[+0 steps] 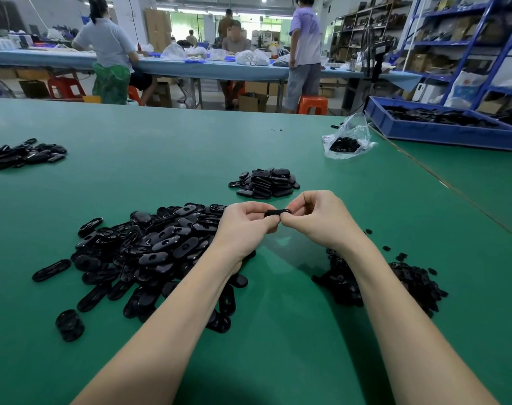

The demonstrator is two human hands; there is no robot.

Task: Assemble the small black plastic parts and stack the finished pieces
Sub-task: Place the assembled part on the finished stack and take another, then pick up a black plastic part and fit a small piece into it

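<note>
Both my hands meet above the green table point(278, 331). My left hand point(244, 226) and my right hand point(319, 219) pinch one small black oval part point(276, 212) between their fingertips, one at each end. A big loose heap of black oval shells point(149, 252) lies under and left of my left forearm. A smaller heap of little black parts point(406, 282) lies beside my right forearm. Behind my hands stands a neat pile of stacked black pieces point(267, 183).
Another pile of black parts point(23, 154) sits at the far left. A clear plastic bag with black parts point(346, 143) lies at the back right, next to a blue tray point(441, 133) full of black parts. People work at a blue table beyond.
</note>
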